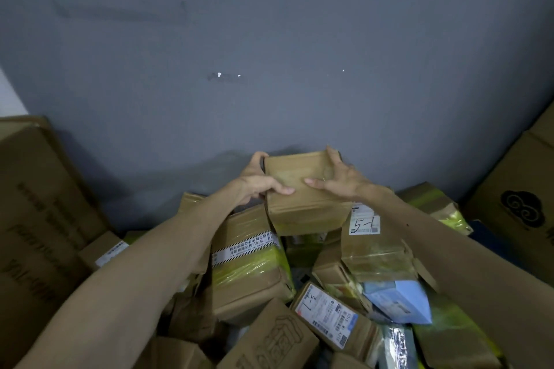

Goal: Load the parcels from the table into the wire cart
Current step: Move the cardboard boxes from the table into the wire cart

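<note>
Two hands hold one small brown parcel (299, 207) up in front of a grey wall (269, 69). The left hand (257, 184) curls round its left edge and the right hand (341, 180) clasps its right side, fingers spread. Below the parcel lies a heap of taped cartons (248, 266), with a blue box (398, 302) to the lower right. All are sealed, so their contents are hidden.

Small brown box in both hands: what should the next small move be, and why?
Probably lift the box clear and draw it back. The left hand and right hand grip its sides, it is over the heaped parcels, and only a wall lies ahead.
</note>
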Tool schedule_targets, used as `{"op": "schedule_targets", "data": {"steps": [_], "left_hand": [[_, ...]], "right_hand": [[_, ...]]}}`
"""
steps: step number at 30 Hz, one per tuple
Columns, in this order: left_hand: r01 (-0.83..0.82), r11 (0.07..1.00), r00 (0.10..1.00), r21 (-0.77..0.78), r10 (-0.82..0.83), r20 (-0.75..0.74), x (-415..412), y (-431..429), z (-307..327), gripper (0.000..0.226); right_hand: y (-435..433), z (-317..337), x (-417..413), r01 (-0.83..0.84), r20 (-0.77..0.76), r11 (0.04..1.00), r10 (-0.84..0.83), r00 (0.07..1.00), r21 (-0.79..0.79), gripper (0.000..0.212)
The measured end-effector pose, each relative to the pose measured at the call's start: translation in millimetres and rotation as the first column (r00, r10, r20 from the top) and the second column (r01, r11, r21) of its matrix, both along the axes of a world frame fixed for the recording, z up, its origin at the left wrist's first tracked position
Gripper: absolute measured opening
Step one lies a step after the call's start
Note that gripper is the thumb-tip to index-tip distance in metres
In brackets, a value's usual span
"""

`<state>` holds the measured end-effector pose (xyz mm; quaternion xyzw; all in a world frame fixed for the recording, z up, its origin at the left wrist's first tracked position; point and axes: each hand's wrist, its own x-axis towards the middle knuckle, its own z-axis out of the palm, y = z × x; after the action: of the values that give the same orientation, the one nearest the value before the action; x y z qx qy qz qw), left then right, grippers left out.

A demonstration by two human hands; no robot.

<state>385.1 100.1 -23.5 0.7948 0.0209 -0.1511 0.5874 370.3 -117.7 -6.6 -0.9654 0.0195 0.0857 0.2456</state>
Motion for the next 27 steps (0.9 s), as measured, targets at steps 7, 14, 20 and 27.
{"op": "schedule_targets", "data": {"steps": [7,14,20,27], "left_hand": [[-0.031,0.998,0.996,0.061,0.025,0.089,-34.3,3.9,34.2,0.104],[-0.071,0.944,0.976,0.323,-0.001,0.217,-61.8,36.4,42.0,0.133],[-0.184,0.904,0.955,0.386,0.072,0.286,-92.7,64.5,22.5,0.096],[-0.198,0.906,0.963,0.373,0.109,0.246,-123.3,71.2,-37.2,0.104]], "right_hand": [[5.8,33.6,-23.5,-0.051,0.131,0.997,0.042,0.991,0.064,0.115],[35.9,32.4,-45.9,-0.121,0.167,0.981,0.096,0.981,0.15,0.111],[70.0,-0.8,-71.2,-0.195,0.095,0.96,0.179,0.979,0.2,0.133],[88.8,-50.7,-93.9,-0.194,-0.016,0.962,0.201,0.98,0.194,0.109]]}}
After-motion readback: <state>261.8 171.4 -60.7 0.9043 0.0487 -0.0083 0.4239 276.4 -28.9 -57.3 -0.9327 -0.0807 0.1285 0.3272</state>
